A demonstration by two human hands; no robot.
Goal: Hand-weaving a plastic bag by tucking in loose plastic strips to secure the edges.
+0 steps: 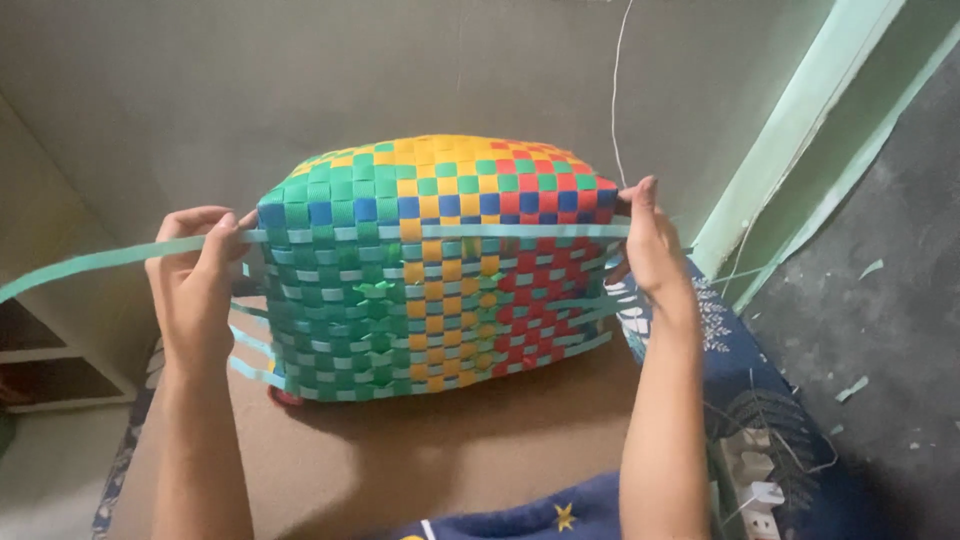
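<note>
- A woven basket lies on its side on a brown surface, in the middle of the view, with its bottom turned up and toward the wall.
- The basket is made of flat plastic strips in green, yellow, red and blue, which form a check pattern.
- A pale green strip runs across the side of the basket, just under the row of blue squares, from one hand to the other.
- The left hand is at the left edge of the basket. Its thumb and fingers are pressed together on the pale green strip, so it pinches the strip.
- The loose end of this strip goes past the left hand and out to the left border of the view.
- The right hand is at the right edge of the basket. Its fingers are closed on the other part of the same strip, at the upper corner.
- More loose strip ends stick out from the left side of the basket, below the left hand.
- A thin white cord hangs along the wall behind the basket.
- A dark blue cloth with a leaf print lies beside the right forearm.
- A white power strip lies at the lower right, near the cloth.
</note>
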